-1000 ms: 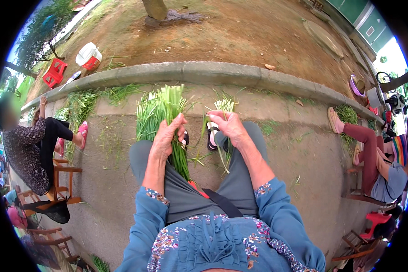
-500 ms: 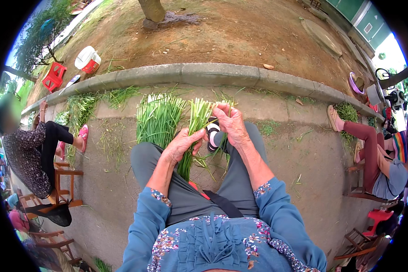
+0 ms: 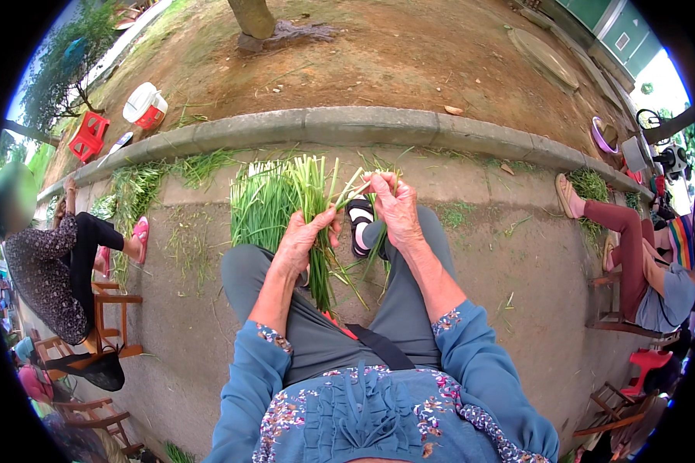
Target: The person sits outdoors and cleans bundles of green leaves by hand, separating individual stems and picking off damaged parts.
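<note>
My left hand [image 3: 303, 238] is closed round a bunch of garlic chives [image 3: 313, 202], long green stalks with pale ends pointing away from me and leaves hanging between my knees. To its right, my right hand [image 3: 394, 207] pinches a few stalks by their pale ends, with their green leaves drooping below the fingers. Some stalks slant across the gap between both hands. Just beyond my left knee, a large pile of chives [image 3: 261, 202] lies on the pavement with its pale ends aligned. Loose stalks hang near my right shoe [image 3: 359, 228].
A concrete kerb [image 3: 347, 123] runs across ahead, with bare soil beyond. At left, a seated person [image 3: 46, 255] is beside strewn greens [image 3: 135, 193]; at right another person's legs [image 3: 622, 231] extend near a green heap [image 3: 591, 185]. A red stool [image 3: 89, 136] and white-and-red bucket [image 3: 145, 106] stand past the kerb.
My left hand has shifted slightly left, and the bunch in it has fanned out, its pale ends spreading apart. The right hand keeps its pinch in nearly the same place.
</note>
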`<state>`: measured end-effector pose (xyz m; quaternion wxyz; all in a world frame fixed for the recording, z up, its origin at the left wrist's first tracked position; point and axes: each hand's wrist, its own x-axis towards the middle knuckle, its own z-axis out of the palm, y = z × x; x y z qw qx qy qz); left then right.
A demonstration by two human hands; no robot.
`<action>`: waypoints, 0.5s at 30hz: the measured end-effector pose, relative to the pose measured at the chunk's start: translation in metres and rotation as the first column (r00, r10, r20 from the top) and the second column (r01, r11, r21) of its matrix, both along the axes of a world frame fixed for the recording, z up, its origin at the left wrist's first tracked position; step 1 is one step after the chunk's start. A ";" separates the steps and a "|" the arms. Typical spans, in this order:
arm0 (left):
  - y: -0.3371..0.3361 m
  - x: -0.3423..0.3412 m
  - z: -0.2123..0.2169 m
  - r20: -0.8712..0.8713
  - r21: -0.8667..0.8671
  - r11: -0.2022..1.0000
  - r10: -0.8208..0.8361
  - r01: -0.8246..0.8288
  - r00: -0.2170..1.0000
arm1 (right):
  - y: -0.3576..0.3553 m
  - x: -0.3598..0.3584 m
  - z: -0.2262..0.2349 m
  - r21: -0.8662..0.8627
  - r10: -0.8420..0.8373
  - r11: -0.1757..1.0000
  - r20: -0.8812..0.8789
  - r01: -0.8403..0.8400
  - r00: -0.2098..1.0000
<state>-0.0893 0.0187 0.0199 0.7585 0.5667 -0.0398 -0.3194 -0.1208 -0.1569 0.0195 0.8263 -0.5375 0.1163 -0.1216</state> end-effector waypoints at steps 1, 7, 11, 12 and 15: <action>0.000 0.000 0.001 -0.016 0.020 1.000 0.011 -0.011 1.000 | 0.000 0.001 -0.001 -0.013 -0.003 1.000 -0.003 0.003 1.000; 0.000 0.000 -0.004 -0.009 -0.007 1.000 0.012 -0.012 1.000 | 0.007 0.003 -0.002 -0.050 -0.025 0.998 0.067 0.028 0.997; -0.002 0.000 -0.008 0.029 0.045 0.999 -0.032 0.031 0.999 | 0.008 0.003 -0.007 -0.103 -0.014 0.994 0.100 0.024 0.995; -0.002 0.000 -0.006 0.020 0.028 0.999 -0.022 0.022 1.000 | 0.008 0.003 -0.007 -0.091 -0.003 0.996 0.088 0.011 0.996; -0.004 -0.002 -0.003 -0.026 -0.065 0.985 0.160 -0.161 0.987 | 0.007 0.001 -0.006 -0.072 0.016 0.997 0.059 -0.011 0.998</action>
